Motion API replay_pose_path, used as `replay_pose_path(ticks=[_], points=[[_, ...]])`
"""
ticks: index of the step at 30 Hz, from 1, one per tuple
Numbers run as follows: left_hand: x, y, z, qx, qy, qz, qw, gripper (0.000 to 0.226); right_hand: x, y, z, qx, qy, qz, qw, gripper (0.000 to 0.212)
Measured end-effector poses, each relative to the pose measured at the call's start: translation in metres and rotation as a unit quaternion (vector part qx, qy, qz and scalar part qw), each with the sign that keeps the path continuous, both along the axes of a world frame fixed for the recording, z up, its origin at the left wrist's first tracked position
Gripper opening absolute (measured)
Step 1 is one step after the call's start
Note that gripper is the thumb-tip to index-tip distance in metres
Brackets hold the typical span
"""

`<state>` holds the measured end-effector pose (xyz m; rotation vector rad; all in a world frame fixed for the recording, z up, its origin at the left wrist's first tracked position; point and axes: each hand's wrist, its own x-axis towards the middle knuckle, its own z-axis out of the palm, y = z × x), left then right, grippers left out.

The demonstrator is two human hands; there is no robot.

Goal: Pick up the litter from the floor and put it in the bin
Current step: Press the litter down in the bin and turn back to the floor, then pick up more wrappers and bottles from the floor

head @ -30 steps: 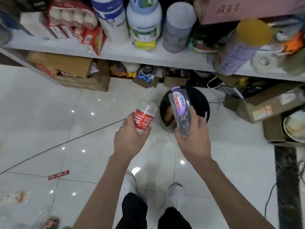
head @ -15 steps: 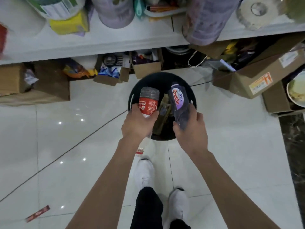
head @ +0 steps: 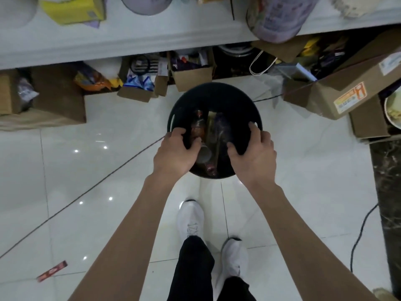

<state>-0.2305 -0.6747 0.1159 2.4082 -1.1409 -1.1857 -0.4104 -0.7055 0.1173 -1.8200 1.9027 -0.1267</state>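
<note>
The black round bin (head: 217, 89) stands on the white tiles just ahead of my feet. Inside it lie a red-labelled plastic bottle (head: 198, 128), a purple-labelled bottle (head: 221, 127) and other dim rubbish. My left hand (head: 175, 154) hovers over the bin's near left rim with its fingers loosely curled and nothing in them. Over the near right side, my right hand (head: 252, 154) has its thumb and fingers spread and is empty too. A small red wrapper (head: 52, 271) lies on the floor at the lower left.
A white shelf (head: 130, 40) loaded with containers overhangs the bin at the back. Cardboard boxes (head: 338, 94) crowd the floor under it and to the right. A thin cable (head: 86, 190) crosses the tiles on the left. A dark marble edge (head: 386, 192) runs along the right.
Both bottles have left my hands and now lie inside the bin. My hands have dropped lower over the rim and opened, and the view has moved closer to the bin.
</note>
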Motion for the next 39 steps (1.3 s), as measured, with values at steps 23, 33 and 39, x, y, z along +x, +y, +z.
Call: replay_pose_path(ticks=[23,33,39], points=[[0.057,0.296,0.306,-0.217,-0.033,0.351,0.91,0.036,0.106,0.181,0.302,0.026,-0.216,0.261,0.94,0.045],[0.156,0.501,0.328,-0.221,-0.036,0.536,0.814,0.032,0.269,0.348,0.337,0.093,-0.228,0.379,0.892,0.039],[0.229,0.636,0.331,-0.215,-0.068,0.616,0.754,0.031,0.384,0.465,0.34,0.13,-0.238,0.447,0.853,0.037]])
